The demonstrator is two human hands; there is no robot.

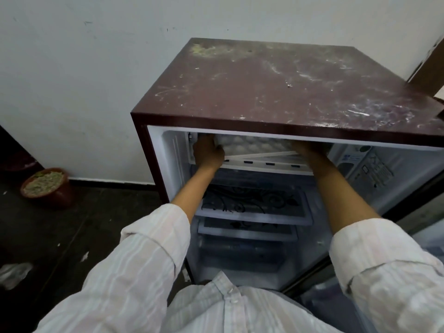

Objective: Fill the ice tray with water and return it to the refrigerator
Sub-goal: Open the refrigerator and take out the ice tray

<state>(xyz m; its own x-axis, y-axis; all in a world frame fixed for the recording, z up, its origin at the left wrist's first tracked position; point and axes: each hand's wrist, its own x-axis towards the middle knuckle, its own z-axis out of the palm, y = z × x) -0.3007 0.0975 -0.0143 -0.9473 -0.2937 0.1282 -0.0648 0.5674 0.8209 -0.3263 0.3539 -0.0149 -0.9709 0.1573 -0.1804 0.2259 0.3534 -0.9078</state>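
A dusty maroon metal refrigerator [276, 92] fills the centre and right of the frame, door open, with patterned glass shelves [252, 205] below. In its top freezer opening, centre frame, sits the white plastic ice tray [254, 143]. The left hand [207, 152] grips its left end with curled fingers. The right hand [305, 150] meets its right end, but shadow hides its fingers, so its grip is unclear. A terracotta pot [45, 187] stands at the left.

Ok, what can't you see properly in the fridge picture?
Head view only.
Water in the ice tray: blurred and shadowed under the fridge top.
Right grip: fingers hidden in that same shadow.
Door sticker print: too small and blurred.
Fridge door: cut off by the right edge.
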